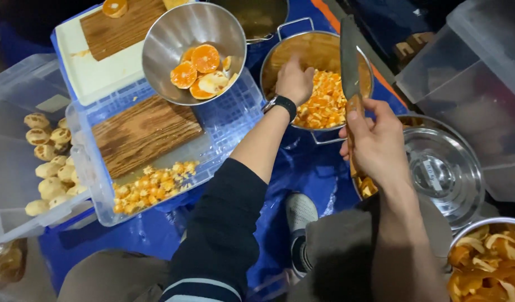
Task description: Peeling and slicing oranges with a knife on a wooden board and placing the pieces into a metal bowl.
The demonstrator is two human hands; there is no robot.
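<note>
Glossy steel pot (285,53), grained wooden board (143,134)

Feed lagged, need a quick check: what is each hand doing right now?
Left hand: over chopped orange pieces in pot; grip cannot be told.
Right hand: closed on knife.

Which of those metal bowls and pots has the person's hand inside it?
The handled steel pot of diced orange pieces; the left hand reaches into it. The tilted bowl of orange halves and the peel bowl go untouched.
</note>
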